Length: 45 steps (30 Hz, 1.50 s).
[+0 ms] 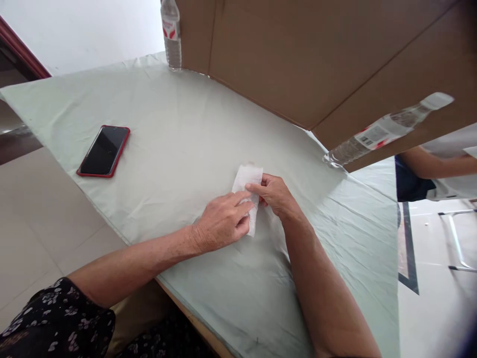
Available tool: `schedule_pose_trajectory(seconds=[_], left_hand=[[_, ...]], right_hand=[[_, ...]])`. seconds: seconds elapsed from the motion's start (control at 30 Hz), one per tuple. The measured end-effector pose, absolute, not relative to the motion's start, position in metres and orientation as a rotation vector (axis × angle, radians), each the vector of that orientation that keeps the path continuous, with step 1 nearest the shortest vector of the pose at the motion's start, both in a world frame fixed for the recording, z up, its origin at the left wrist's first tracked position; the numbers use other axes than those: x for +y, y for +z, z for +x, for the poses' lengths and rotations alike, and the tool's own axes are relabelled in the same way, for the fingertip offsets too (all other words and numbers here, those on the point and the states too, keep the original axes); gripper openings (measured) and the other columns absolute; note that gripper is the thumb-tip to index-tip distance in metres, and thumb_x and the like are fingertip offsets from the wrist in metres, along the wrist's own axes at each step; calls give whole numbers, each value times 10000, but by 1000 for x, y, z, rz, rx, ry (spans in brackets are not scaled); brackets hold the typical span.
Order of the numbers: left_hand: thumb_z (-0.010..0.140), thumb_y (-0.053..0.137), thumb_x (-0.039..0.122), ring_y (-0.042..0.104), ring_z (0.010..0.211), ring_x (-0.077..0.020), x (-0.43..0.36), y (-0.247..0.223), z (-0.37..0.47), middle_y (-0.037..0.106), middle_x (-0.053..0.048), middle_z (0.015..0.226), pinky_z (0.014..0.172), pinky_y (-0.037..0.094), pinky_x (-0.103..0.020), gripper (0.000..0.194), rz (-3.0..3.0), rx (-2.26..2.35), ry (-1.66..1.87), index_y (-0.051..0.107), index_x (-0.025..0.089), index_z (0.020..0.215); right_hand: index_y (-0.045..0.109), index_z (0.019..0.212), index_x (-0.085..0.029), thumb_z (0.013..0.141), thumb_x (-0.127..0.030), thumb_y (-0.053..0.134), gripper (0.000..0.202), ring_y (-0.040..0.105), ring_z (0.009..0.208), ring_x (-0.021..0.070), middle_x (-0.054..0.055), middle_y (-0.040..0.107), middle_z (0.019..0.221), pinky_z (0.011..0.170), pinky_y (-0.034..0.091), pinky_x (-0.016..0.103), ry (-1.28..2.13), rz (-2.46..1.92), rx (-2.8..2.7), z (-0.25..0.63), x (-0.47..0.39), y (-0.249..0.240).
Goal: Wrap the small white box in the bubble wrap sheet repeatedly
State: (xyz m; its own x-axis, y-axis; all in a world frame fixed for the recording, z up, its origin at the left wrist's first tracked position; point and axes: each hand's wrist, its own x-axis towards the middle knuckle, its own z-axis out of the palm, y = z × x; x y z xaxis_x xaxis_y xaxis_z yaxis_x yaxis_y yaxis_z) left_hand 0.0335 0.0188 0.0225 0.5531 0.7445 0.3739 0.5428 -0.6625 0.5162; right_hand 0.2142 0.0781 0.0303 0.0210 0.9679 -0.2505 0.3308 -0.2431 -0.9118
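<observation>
A strip of folded white tissue [247,175] lies over the pale green tablecloth, near the middle of the table. My right hand [274,194] pinches its right edge, with the thumb on top and the fingers partly hidden underneath. From the left, my left hand [225,219] reaches across the lower part of the tissue. Its index and middle fingers are stretched out and apart, touching the paper, while the other fingers curl in. My left thumb is hidden.
A phone in a red case [103,151] lies at the left. Tall brown cardboard [268,54] stands along the back, with one water bottle [172,40] at its left and another bottle [372,134] at its right. Another person's arm [436,164] shows beyond the cardboard.
</observation>
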Motion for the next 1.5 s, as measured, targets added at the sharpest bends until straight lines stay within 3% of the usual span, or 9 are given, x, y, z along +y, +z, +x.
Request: schedule_pose_trajectory(seconds=[0.13, 0.47, 0.67, 0.8, 0.9, 1.0, 1.1, 1.2, 1.5], left_hand=[[865, 514, 160, 647, 987, -234, 23, 22, 33, 707, -83, 1027, 858, 535, -361, 187, 2349, 1093, 756, 638, 193, 1001], [814, 599, 223, 635, 876, -183, 24, 26, 31, 641, -49, 1038, 774, 539, -317, 215, 2165, 1203, 734, 636, 209, 1025], [696, 740, 374, 607, 989, -251, 27, 22, 29, 582, -82, 1092, 880, 534, -407, 451, 2088, 1470, 873, 561, 189, 1066], [688, 747, 325, 541, 1193, -296, 35, 13, 28, 552, -127, 1277, 1019, 473, -463, 626, 2070, 1313, 979, 497, 197, 1248], [762, 674, 246, 532, 1236, -264, 40, 8, 27, 586, -107, 1275, 1060, 444, -430, 449, 2037, 1056, 979, 540, 211, 1190], [782, 664, 261, 576, 1152, -246, 41, 8, 26, 606, -112, 1237, 955, 495, -379, 210, 1959, 931, 940, 582, 195, 964], [775, 665, 291, 613, 928, -191, 43, 11, 23, 621, -104, 1181, 778, 510, -315, 173, 1888, 865, 848, 559, 184, 859], [769, 634, 251, 613, 889, -177, 48, 17, 15, 654, -73, 1086, 771, 498, -299, 148, 1886, 760, 725, 566, 186, 883], [667, 642, 158, 557, 1190, -253, 56, 24, -8, 557, -117, 1343, 974, 466, -365, 523, 2133, 562, 539, 543, 191, 1179]], right_hand=[[640, 659, -177, 631, -334, 710, 174, 421, 498, 85, -53, 528, 560, 462, 343, 233, 1211, -1541, -1318, 213, 77, 27], [685, 809, -205, 684, -369, 755, 218, 571, 695, 141, -19, 674, 752, 681, 475, 286, 1220, -1273, -1197, 202, 63, 27], [720, 835, -226, 773, -322, 734, 115, 617, 767, 159, -9, 689, 791, 740, 494, 302, 1159, -1187, -1305, 197, 39, 38], [734, 873, -240, 840, -326, 693, 100, 638, 856, 181, 4, 706, 873, 823, 498, 330, 974, -1225, -1434, 195, 15, 37], [742, 867, -241, 865, -332, 674, 113, 658, 973, 209, 25, 726, 983, 894, 503, 357, 845, -1261, -1486, 194, -1, 34], [753, 898, -262, 868, -278, 659, 100, 677, 1016, 215, 31, 740, 1028, 946, 513, 379, 764, -1240, -1562, 195, -15, 28], [756, 984, -287, 873, -225, 637, 174, 678, 1087, 216, 42, 740, 1108, 1020, 503, 408, 668, -1187, -1652, 198, -24, 19], [727, 1096, -292, 885, -224, 634, 241, 643, 1200, 233, 66, 718, 1200, 1069, 489, 447, 583, -1129, -1756, 201, -30, 10], [659, 1235, -269, 892, -169, 613, 361, 558, 1331, 257, 107, 676, 1298, 1121, 453, 487, 393, -1109, -1911, 203, -35, -6]])
